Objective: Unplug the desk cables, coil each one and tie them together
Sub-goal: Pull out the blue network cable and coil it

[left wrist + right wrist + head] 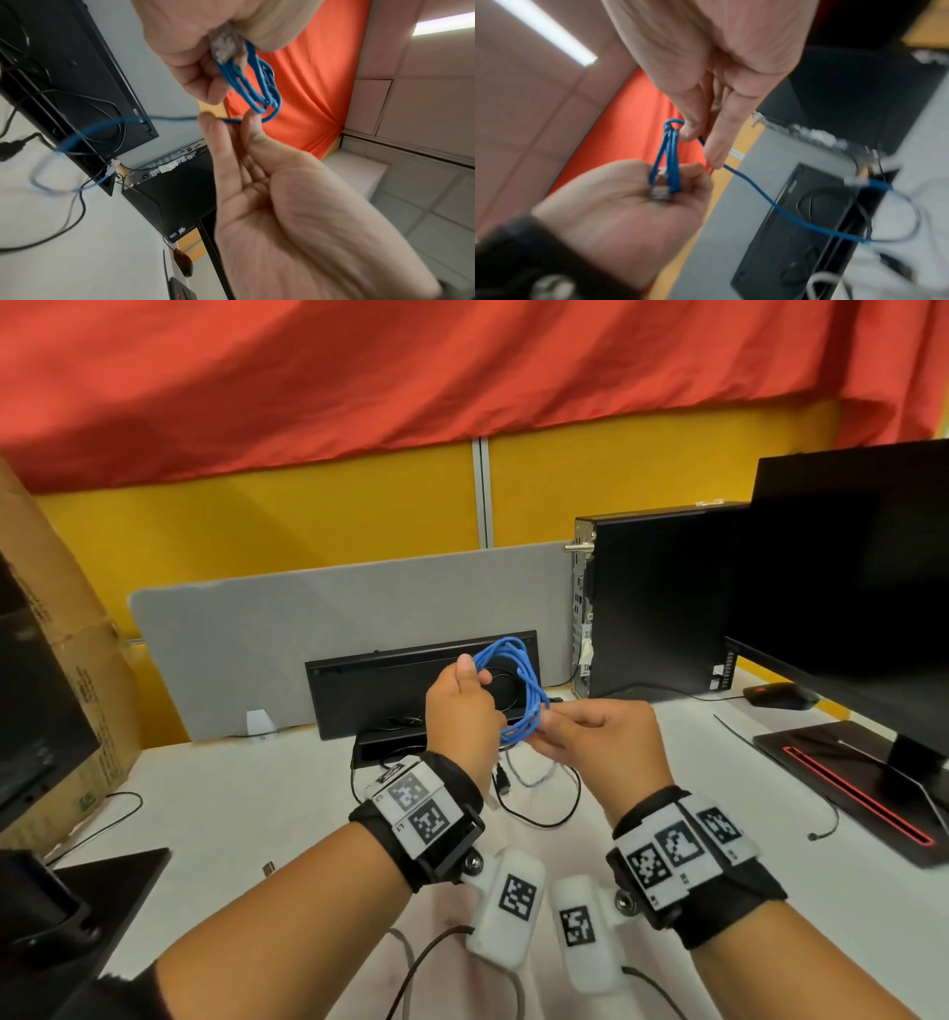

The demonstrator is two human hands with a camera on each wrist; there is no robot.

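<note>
A blue network cable (524,690) is wound into a small coil held above the white desk (257,814). My left hand (470,680) grips one side of the coil, thumb up. In the left wrist view the left hand (226,46) also clasps the cable's grey plug (223,46) against the loops (257,85). My right hand (547,721) pinches the cable at the coil's lower right. In the right wrist view the right hand (698,142) holds the loose strand (782,213), which trails down to the desk and ends in a clear plug (857,179).
A black monitor (411,680) leans back-out against the grey divider (231,649). Black cables (539,814) lie loose on the desk below my hands. A black PC tower (657,608), a second monitor (847,557) and a mouse (780,695) stand right. A cardboard box (61,660) stands left.
</note>
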